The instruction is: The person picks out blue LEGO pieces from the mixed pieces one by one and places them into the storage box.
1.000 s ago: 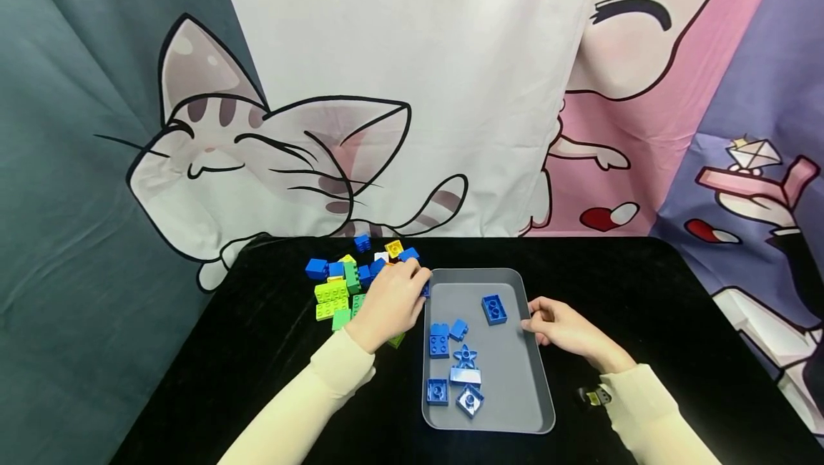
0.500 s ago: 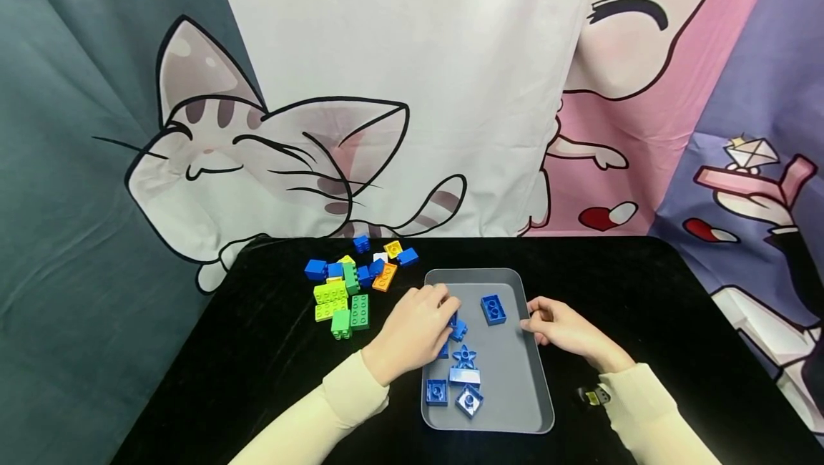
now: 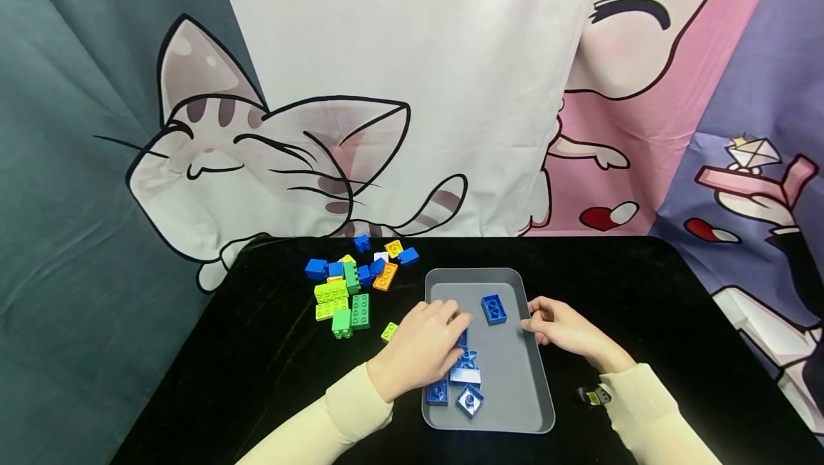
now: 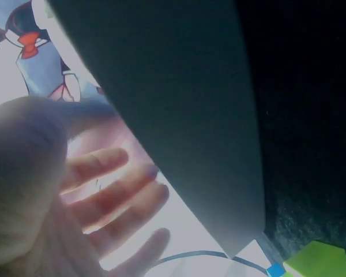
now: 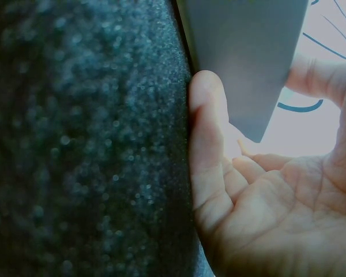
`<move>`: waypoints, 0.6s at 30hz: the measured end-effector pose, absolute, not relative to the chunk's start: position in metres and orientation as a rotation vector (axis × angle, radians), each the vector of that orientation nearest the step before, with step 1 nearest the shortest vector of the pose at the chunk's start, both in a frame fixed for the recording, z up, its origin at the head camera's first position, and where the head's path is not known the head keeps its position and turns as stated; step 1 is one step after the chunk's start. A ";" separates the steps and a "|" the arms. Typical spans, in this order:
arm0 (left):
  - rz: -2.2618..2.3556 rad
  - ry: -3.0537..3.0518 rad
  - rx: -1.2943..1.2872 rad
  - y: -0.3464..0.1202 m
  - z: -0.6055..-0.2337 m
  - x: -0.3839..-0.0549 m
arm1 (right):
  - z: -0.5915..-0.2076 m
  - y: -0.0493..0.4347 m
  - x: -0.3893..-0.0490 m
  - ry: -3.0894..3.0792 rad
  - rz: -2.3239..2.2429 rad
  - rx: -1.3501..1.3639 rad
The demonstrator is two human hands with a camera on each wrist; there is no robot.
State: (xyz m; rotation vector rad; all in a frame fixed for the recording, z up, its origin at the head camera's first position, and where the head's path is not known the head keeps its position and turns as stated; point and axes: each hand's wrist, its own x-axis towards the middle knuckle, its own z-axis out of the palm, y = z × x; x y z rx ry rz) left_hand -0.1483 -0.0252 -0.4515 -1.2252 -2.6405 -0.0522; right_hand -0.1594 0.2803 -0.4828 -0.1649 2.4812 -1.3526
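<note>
The left hand (image 3: 421, 343) is hovering over blue bricks (image 3: 465, 377), fingers bent; I can't tell if it's holding anything. The right hand (image 3: 566, 328) is pinching the gray tray (image 3: 511, 375).

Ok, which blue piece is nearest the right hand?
The rectangular blue block, alone in the gray tray's right half; all other blue pieces lie further left.

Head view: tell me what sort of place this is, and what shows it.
Probably an indoor play or filming corner: a black-covered table, a cartoon-printed cloth backdrop behind it, and blue toy bricks in a gray tray.
</note>
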 end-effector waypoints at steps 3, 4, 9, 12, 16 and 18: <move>-0.068 -2.719 -1.211 -0.026 -0.451 -0.146 | -0.483 0.280 -0.160 2.495 -1.332 -0.145; -0.081 -2.740 -1.207 -0.027 -0.451 -0.146 | -0.483 0.281 -0.160 2.500 -1.325 -0.139; -0.135 -2.790 -1.195 -0.030 -0.450 -0.147 | -0.484 0.281 -0.161 2.508 -1.308 -0.132; -0.159 -2.792 -1.181 -0.034 -0.449 -0.150 | -0.484 0.281 -0.161 2.506 -1.308 -0.122; -0.200 -2.781 -1.151 -0.040 -0.446 -0.155 | -0.484 0.281 -0.160 2.495 -1.320 -0.115; -0.210 -2.776 -1.134 -0.043 -0.444 -0.157 | -0.484 0.280 -0.159 2.492 -1.323 -0.112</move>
